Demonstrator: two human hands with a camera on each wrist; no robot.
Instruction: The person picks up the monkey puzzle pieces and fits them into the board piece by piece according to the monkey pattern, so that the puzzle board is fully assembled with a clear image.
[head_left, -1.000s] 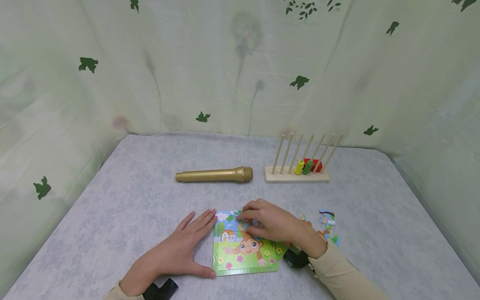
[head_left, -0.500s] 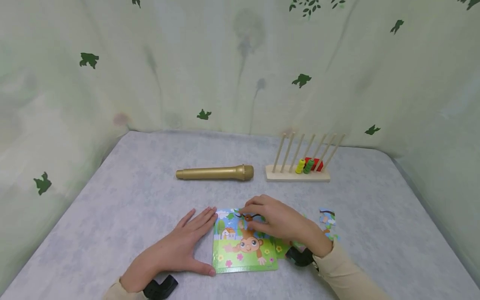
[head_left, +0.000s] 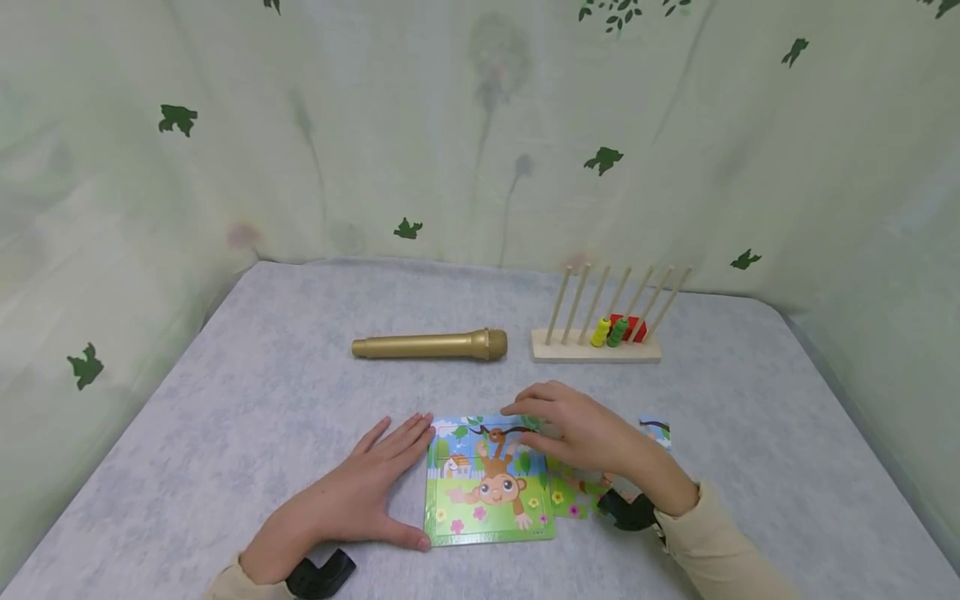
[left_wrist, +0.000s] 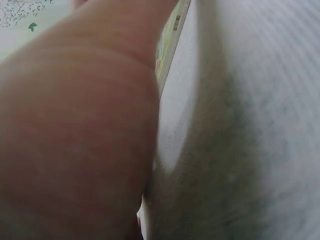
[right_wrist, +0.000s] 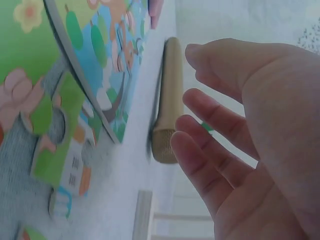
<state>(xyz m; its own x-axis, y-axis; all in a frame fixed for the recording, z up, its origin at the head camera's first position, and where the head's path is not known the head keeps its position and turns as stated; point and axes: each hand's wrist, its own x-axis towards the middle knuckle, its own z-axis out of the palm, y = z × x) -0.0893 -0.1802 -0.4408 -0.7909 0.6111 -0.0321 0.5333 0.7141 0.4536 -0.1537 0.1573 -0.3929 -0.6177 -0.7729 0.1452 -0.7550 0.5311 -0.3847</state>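
Note:
A square jigsaw puzzle point(head_left: 491, 500) with a monkey hanging from a branch lies flat on the table. My left hand point(head_left: 363, 496) rests spread along its left edge, thumb at the lower left corner. Over the puzzle's upper right corner hovers my right hand point(head_left: 581, 427), fingers loosely bent and nothing between them. The right wrist view shows that hand point(right_wrist: 235, 150) with a gap between thumb and fingers. Loose jigsaw pieces point(head_left: 564, 500) lie right of the puzzle, partly hidden under the right hand and wrist. Another piece point(head_left: 656, 430) shows beyond the wrist.
Behind the puzzle lies a gold microphone point(head_left: 427, 346). To its right stands a wooden peg rack point(head_left: 596, 354) with yellow beads point(head_left: 600, 332), green beads point(head_left: 617, 333) and a red block point(head_left: 636, 328). A pale curtain point(head_left: 337, 125) surrounds the table's back and sides.
My right hand has drawn back to the right from the puzzle's top, its fingers parting. The monkey's tail and the branch are now uncovered. The left hand has stayed in place.

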